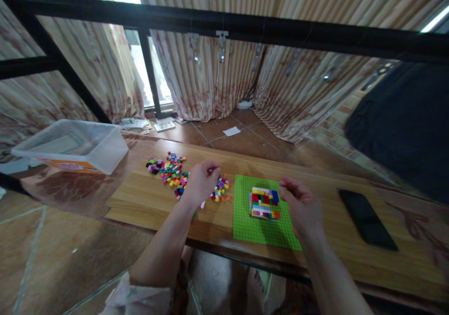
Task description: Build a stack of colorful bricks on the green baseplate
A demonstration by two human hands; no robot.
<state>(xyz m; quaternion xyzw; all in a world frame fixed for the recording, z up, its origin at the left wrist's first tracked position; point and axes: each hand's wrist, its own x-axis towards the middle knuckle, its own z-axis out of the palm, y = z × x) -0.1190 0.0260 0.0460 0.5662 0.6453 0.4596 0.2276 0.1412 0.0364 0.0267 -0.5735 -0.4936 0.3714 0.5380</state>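
Observation:
A green studded baseplate [245,231] lies on the wooden table, and a block of multicoloured toy bricks [264,204] is built up on it. My right hand [305,207] is over the plate's right side, just beside the built block. Its fingers are curled in, and what they hold, if anything, is hidden. Above the right part of a pile of loose toy bricks [173,172] is my left hand [201,184]. The left fingertips are pinched together, with a small dark and yellowish bit showing at them, too small to name.
On the right of the wooden table [140,207] lies a black phone [366,219]. A clear plastic bin [98,146] with an orange label stands at the left. Beyond the table, a black metal bar [245,27] crosses in front of striped curtains. Papers [164,126] lie on the floor.

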